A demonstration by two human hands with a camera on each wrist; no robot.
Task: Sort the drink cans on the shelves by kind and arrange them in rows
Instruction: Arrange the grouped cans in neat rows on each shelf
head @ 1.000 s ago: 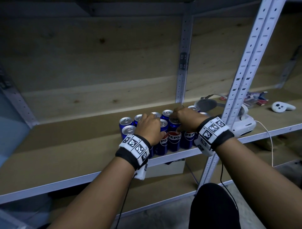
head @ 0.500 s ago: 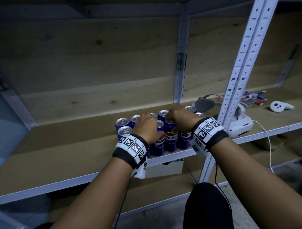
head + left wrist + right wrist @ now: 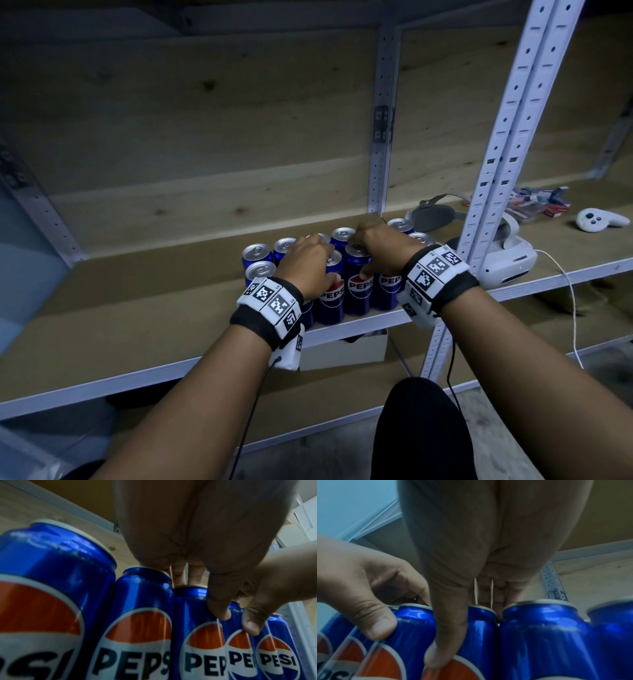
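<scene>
Several blue Pepsi cans (image 3: 260,255) stand packed in rows on the wooden shelf (image 3: 137,308), near its front edge. My left hand (image 3: 306,270) grips a front-row can (image 3: 332,294) from above; its thumb (image 3: 217,601) lies on the can's front (image 3: 197,615) and its fingers reach behind the rim. My right hand (image 3: 378,248) grips the can next to it on the right (image 3: 358,287), its thumb (image 3: 443,649) on the can's face (image 3: 477,635), fingers behind. Both cans stand upright on the shelf among the others.
A white headset (image 3: 507,263) with a cable and a white controller (image 3: 596,221) lie on the shelf to the right, behind a perforated metal upright (image 3: 496,171). Small packets (image 3: 534,202) sit at the back right. A white box (image 3: 346,349) sits on the shelf below.
Both hands stay on the same two front-row cans. Only the head view has drifted a little.
</scene>
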